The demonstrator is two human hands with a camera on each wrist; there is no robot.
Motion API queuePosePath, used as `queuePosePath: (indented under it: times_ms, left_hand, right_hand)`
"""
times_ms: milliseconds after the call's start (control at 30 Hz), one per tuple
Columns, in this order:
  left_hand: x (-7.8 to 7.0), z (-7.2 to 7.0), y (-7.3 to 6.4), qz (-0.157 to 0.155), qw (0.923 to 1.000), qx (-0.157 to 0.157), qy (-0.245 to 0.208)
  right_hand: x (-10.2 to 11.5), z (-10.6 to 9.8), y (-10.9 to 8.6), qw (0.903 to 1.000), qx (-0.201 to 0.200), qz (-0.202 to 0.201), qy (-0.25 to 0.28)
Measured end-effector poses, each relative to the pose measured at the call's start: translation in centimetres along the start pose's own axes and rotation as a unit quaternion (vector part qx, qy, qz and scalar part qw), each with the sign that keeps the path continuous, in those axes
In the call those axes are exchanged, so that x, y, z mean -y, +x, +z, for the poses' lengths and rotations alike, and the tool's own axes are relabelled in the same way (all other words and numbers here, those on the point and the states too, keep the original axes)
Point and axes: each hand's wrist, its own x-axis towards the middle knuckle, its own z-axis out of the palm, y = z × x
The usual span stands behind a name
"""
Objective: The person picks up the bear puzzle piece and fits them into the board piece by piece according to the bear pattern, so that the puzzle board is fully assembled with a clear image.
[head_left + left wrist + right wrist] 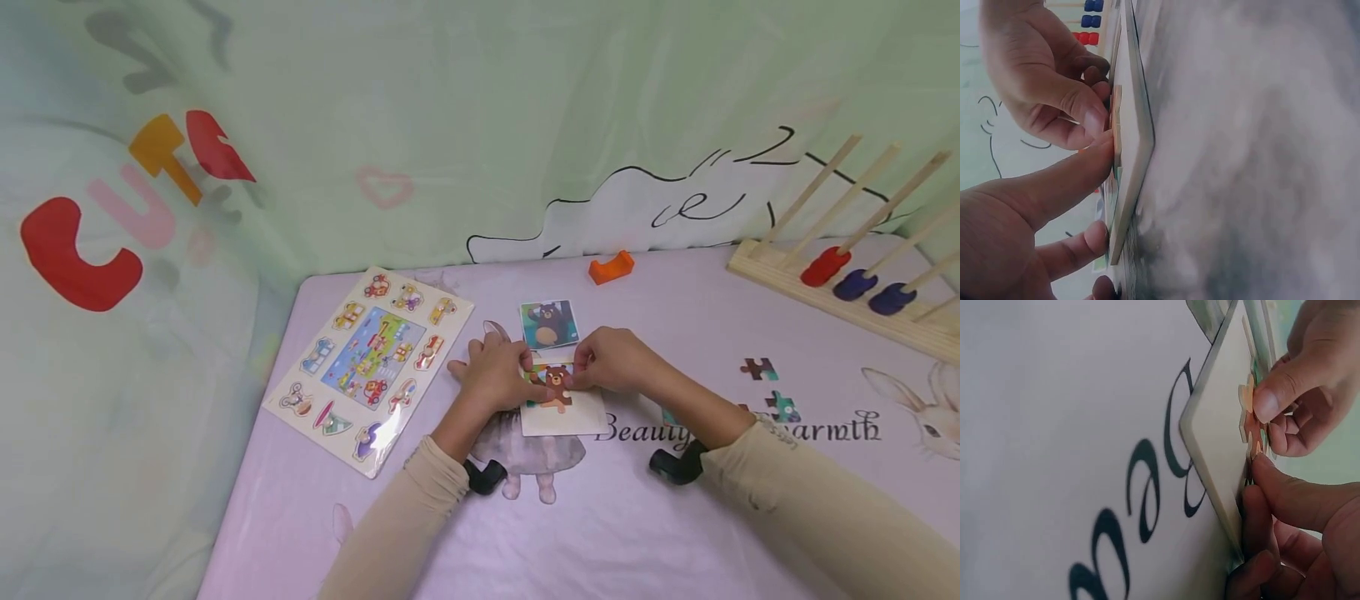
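A small pale puzzle board (566, 423) lies on the table with joined jigsaw pieces forming a brown bear (556, 377) on its upper part. My left hand (491, 375) is at the board's left side, its extended thumb (1079, 178) pressing on the bear pieces and its forefinger near the upper left edge. From the right, my right hand (617, 358) pinches a puzzle piece (1258, 447) at the picture's right side; its curled fingers partly hide that piece. Just behind the board lies a bear picture card (550, 323).
Loose jigsaw pieces (760, 369) lie to the right, some partly behind the right forearm. A vehicle puzzle board (337, 421) lies at left. An orange block (611, 267) sits at the back, and a wooden bead counter (832, 292) stands at the back right.
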Motion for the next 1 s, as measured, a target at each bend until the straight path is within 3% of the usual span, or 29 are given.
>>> queuePosePath:
  times_ms: [633, 1000]
  left_hand:
    - [0.41, 0.04, -0.37, 0.024, 0.9996, -0.005, 0.01]
    - [0.41, -0.04, -0.66, 0.023, 0.9997, 0.0, 0.002]
  right_hand:
    - [0.09, 0.03, 0.19, 0.9998, -0.008, 0.016, -0.004]
    - [0.47, 0.16, 0.26, 0.999, -0.013, 0.042, 0.006]
